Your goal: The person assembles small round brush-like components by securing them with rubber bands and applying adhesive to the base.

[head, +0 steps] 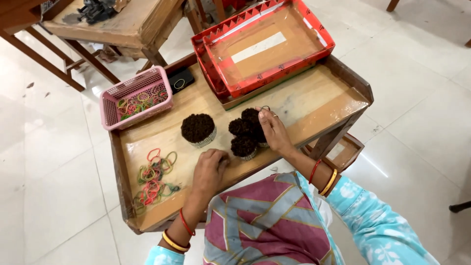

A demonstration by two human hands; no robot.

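Head view looks down on a low wooden worktop with raised edges, where four dark, bristly round bundles stand upright. One bundle stands alone near the middle; three more cluster just beside it to the right, each seemingly banded at the base. The right hand rests against the rear of that cluster, fingers pinched narrowly on a small rubber band held above the farthest bundle, so that one looks unfinished, as far as can be judged. The left hand lies curled on the worktop, touching the nearest bundle's base; whether it holds anything I cannot tell. Loose coloured rubber bands lie spread at the left end, and a pink basket behind them holds more. A red cardboard tray sits at the far edge, a small dark object beside the basket. Nothing blocks either hand.
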